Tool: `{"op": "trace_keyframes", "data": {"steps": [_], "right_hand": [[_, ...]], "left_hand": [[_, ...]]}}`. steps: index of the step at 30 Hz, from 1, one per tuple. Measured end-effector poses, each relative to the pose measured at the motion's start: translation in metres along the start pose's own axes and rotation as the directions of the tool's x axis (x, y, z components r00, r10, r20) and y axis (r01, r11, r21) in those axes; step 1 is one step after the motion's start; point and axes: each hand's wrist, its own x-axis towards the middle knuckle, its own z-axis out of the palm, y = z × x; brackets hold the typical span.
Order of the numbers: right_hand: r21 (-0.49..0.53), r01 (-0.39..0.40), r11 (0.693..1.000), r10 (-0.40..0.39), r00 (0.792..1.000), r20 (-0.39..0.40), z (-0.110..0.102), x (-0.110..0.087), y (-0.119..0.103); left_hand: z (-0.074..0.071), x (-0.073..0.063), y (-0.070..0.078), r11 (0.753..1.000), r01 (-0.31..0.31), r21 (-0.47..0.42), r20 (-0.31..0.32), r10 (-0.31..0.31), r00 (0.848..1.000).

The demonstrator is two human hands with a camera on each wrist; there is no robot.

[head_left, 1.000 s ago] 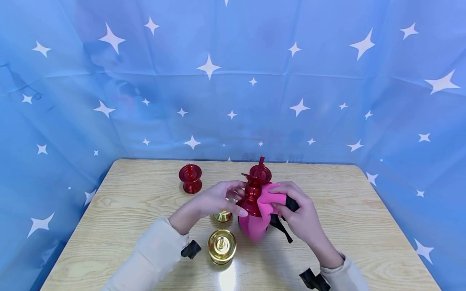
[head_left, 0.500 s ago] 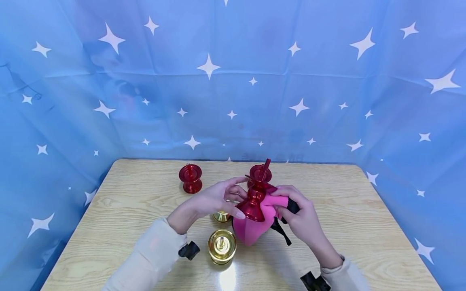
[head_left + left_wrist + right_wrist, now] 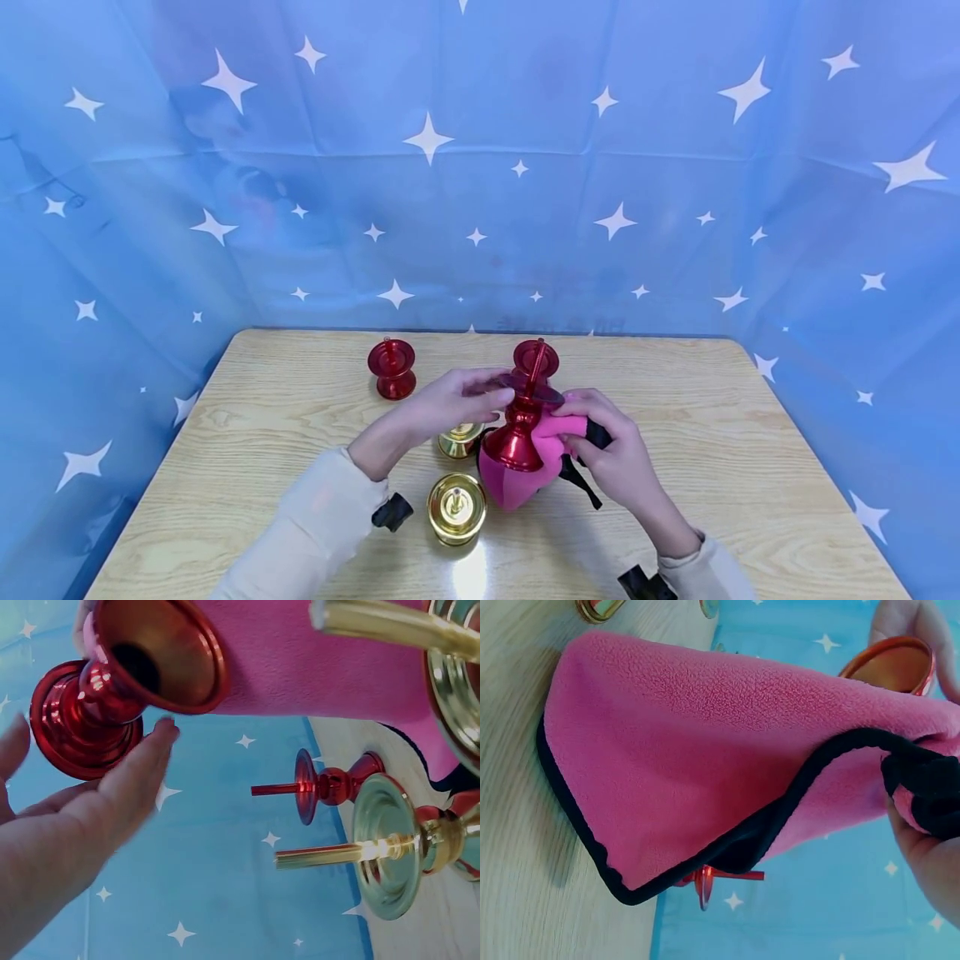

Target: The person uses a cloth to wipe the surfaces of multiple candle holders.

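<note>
A shiny red candle holder (image 3: 517,433) with a spike on its dish is held up over the table, slightly tilted, its hollow base facing the left wrist view. My left hand (image 3: 450,408) is at its dish, thumb and straight fingers on either side of the rim; in the left wrist view the thumb looks apart from it. My right hand (image 3: 618,454) pinches a pink fleece cloth (image 3: 682,735) with black edging against the holder's right side, fingertips near the dish. Most of the cloth hangs down behind the holder.
Two gold candle holders stand close by: one in front (image 3: 457,510), one partly behind my left hand (image 3: 459,442). Farther back stand two more red ones, on the left (image 3: 392,368) and behind the held one (image 3: 542,357). A starry blue curtain (image 3: 480,167) surrounds the wooden table (image 3: 247,467).
The held candle holder has come lower and turned more upright. My left hand has shifted from its base up to its dish. The cloth has moved down with it, still in my right hand.
</note>
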Motion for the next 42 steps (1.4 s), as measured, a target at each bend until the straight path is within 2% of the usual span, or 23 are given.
{"op": "trace_keyframes", "data": {"steps": [3,6,9,12,15,20,25,29,37,39,42], "right_hand": [[-0.016,0.034,0.999,-0.035,0.999,-0.004,0.001,0.001,-0.001],[-0.021,0.052,0.998,-0.052,0.999,0.002,0.001,0.003,-0.002],[-0.022,0.061,0.998,-0.06,0.998,0.017,0.002,0.004,-0.002],[-0.039,0.107,0.993,-0.107,0.994,0.013,0.003,0.005,0.001],[-0.073,0.138,0.988,-0.138,0.99,0.005,0.002,0.006,0.003],[-0.134,0.09,0.987,-0.091,0.996,-0.003,-0.005,0.004,0.006],[-0.172,0.028,0.985,-0.032,0.999,-0.022,-0.015,0.0,0.012],[-0.185,0.013,0.983,-0.02,0.999,-0.032,-0.02,-0.004,0.017],[-0.203,-0.001,0.979,-0.009,0.999,-0.047,-0.025,-0.013,0.024],[-0.199,-0.008,0.98,-0.001,0.999,-0.048,-0.025,-0.014,0.025],[-0.199,-0.025,0.98,0.016,0.999,-0.048,-0.026,-0.016,0.026]], "left_hand": [[-0.001,0.001,0.004,1.0,0.009,0.015,-0.047,-0.009,0.999],[-0.002,0.002,0.008,1.0,0.013,-0.008,-0.072,-0.013,0.997],[-0.003,0.003,0.011,0.996,0.04,-0.084,-0.096,-0.048,0.994],[-0.005,0.002,0.012,0.984,0.074,-0.161,-0.119,-0.094,0.988],[-0.008,0.001,0.013,0.979,0.074,-0.191,-0.143,-0.102,0.984],[-0.02,0.001,0.011,0.981,0.035,-0.192,-0.22,-0.077,0.973],[-0.039,0.005,0.004,0.976,-0.031,-0.217,-0.334,-0.044,0.942],[-0.053,0.01,-0.006,0.975,-0.053,-0.216,-0.425,-0.046,0.904],[-0.066,0.03,-0.038,0.958,-0.045,-0.282,-0.555,-0.125,0.823],[-0.067,0.035,-0.046,0.957,-0.042,-0.286,-0.571,-0.135,0.81],[-0.068,0.042,-0.056,0.959,-0.025,-0.281,-0.58,-0.149,0.801]]}}
